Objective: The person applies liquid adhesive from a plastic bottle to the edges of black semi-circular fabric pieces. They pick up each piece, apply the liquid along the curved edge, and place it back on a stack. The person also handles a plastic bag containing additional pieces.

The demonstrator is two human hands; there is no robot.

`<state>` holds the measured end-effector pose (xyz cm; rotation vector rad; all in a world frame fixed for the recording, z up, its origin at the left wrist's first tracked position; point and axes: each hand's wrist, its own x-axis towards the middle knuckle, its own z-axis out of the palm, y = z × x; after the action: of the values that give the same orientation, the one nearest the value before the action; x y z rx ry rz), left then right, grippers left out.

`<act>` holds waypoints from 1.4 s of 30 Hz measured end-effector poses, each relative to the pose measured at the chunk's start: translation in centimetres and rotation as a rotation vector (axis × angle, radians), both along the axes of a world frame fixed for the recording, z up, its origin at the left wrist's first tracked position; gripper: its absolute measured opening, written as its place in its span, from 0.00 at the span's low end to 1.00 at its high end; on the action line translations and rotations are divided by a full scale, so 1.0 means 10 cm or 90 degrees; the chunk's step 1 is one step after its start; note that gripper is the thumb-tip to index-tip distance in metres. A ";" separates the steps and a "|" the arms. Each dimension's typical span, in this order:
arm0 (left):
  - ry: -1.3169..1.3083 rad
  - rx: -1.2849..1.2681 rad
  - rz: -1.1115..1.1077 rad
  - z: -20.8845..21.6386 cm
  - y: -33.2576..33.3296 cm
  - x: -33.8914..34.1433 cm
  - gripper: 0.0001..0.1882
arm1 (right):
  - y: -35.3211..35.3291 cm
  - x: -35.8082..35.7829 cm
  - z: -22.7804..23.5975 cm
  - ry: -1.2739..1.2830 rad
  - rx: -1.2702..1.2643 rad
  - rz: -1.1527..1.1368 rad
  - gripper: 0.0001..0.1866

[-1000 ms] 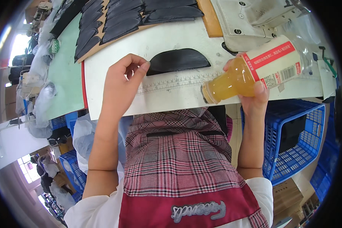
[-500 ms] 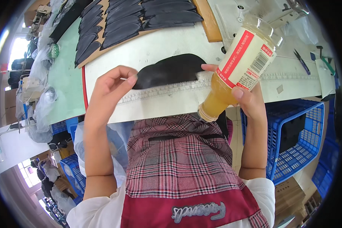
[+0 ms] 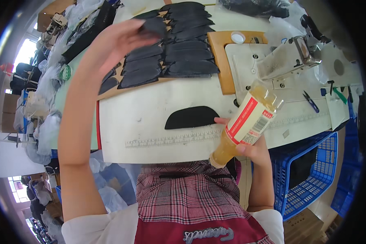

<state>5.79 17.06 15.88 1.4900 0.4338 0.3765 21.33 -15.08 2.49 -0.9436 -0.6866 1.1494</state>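
Observation:
My right hand grips a clear bottle tilted neck-down, with yellowish liquid inside and a white and red label. One finger of that hand reaches past the bottle to the right end of a black half-moon piece lying flat on the white table. My left hand is raised over rows of similar black pieces on a tan board. Its fingers are closed on another dark piece, blurred by motion.
A ruler strip runs along the table's front. To the right are a sewing machine in a wooden frame, and small snips. A blue crate stands below the table's right side.
My left hand has gone from the table piece up to the rows, carrying a dark piece. The bottle stays in my right hand. The whole view has shifted.

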 end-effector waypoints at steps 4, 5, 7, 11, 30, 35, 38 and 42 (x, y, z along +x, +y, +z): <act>-0.120 -0.174 0.032 -0.19 0.25 0.95 0.16 | 0.00 0.02 -0.01 -0.014 -0.009 0.014 0.29; -0.136 -0.172 0.028 -0.22 0.25 1.10 0.16 | 0.00 0.01 -0.02 -0.004 -0.011 0.005 0.29; -0.166 -0.172 0.021 -0.30 0.26 1.27 0.17 | 0.01 -0.01 -0.02 -0.009 -0.009 0.010 0.29; -0.109 -0.209 0.036 -0.70 0.45 1.25 0.15 | 0.01 0.02 -0.05 -0.016 -0.004 0.021 0.30; 0.278 0.825 0.345 -1.42 0.57 0.81 0.11 | 0.00 0.03 -0.10 -0.016 0.010 0.023 0.32; 0.267 0.885 0.354 -1.40 0.54 0.81 0.11 | 0.00 -0.01 -0.07 -0.006 -0.015 -0.003 0.36; 0.260 0.899 0.366 -1.40 0.47 0.81 0.11 | 0.00 0.00 -0.08 0.004 -0.018 -0.001 0.36; 0.235 0.792 0.404 -1.37 0.47 0.79 0.10 | -0.02 0.02 -0.12 0.019 0.004 0.000 0.36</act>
<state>13.65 21.72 2.16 2.6343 1.0943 0.9888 21.51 -15.28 1.33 -0.9188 -0.6658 1.1589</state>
